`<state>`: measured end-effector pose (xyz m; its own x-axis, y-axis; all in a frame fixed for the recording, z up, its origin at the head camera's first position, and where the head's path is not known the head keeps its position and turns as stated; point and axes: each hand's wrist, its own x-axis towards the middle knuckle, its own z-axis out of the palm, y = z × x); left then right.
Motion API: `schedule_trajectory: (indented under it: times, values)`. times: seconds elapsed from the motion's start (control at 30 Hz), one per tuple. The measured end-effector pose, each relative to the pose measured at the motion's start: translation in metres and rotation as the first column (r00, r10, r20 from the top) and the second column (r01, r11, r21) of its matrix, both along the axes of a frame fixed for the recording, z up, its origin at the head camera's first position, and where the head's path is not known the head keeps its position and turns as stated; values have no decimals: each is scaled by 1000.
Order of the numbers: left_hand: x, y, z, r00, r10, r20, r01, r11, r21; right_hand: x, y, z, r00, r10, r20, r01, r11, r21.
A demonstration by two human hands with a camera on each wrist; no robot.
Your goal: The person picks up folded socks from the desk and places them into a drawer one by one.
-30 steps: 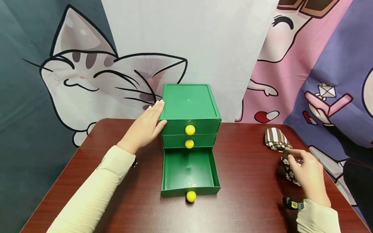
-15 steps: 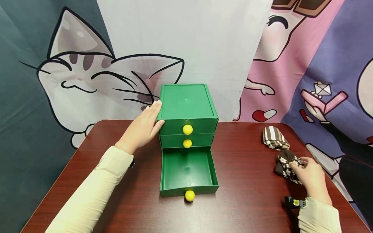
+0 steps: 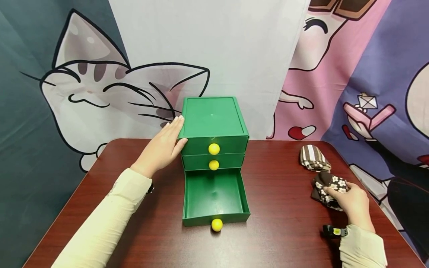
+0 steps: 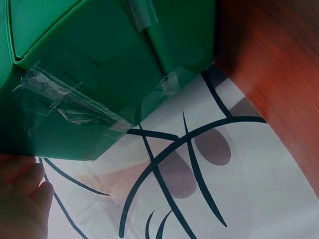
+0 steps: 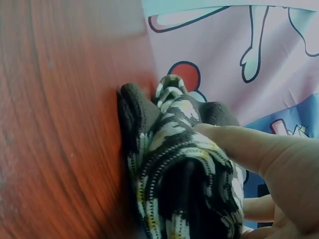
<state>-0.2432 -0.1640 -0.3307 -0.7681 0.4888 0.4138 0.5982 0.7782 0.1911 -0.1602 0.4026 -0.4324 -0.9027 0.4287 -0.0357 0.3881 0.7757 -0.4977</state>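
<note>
A green three-drawer cabinet [image 3: 213,126] with yellow knobs stands mid-table; its bottom drawer [image 3: 215,195] is pulled out and holds nothing. My left hand [image 3: 163,147] presses flat against the cabinet's left side [image 4: 94,74], fingers straight. At the right edge my right hand [image 3: 350,203] grips a dark brown rolled sock with white flowers [image 3: 326,188]; the right wrist view shows my fingers [image 5: 259,149] curled over that sock [image 5: 184,164]. A brown-and-white striped rolled sock [image 3: 313,158] lies just behind it.
The dark red wooden table [image 3: 281,230] ends close to my right hand. A cartoon cat and character cloth backdrop [image 3: 100,82] hangs right behind the cabinet. Bare tabletop lies between the open drawer and the socks.
My right hand has closed round the flowered sock and drawn it slightly left. The left hand stays on the cabinet. The view has shifted a little.
</note>
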Motion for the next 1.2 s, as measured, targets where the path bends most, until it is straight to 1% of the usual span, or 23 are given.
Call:
schedule_trajectory:
  times: [0.07, 0.23, 0.37, 0.53, 0.8, 0.87, 1.1, 1.2]
  values:
    - [0, 0, 0, 1000, 1, 0, -1, 1000, 0, 0, -1, 0, 1000, 8, -13, -8, 1000, -8]
    - [0, 0, 0, 1000, 3, 3, -3, 1000, -2, 2, -1, 1, 999, 44, 5, -43, 995, -95]
    - [-1, -1, -1, 1000, 6, 4, -6, 1000, -1, 3, -2, -1, 997, 74, -13, -75, 988, -135]
    - [-2, 0, -2, 1000, 5, 3, -5, 1000, 6, 3, -8, -2, 990, 123, -63, -131, 982, -138]
    - [-3, -1, -3, 1000, -4, -11, 5, 1000, 10, 2, -25, 7, 981, 179, -68, -187, 974, -128]
    - [-2, -1, -3, 1000, -6, -14, 6, 1000, 12, 2, -31, 10, 978, 189, -83, -198, 973, -119]
    - [-3, -1, -4, 1000, -3, -24, 4, 1000, 17, 3, -55, 20, 967, 189, -172, -209, 972, -106]
    - [-3, -1, -5, 1000, -4, -25, 5, 1000, 19, 4, -65, 24, 967, 168, -192, -198, 969, -148]
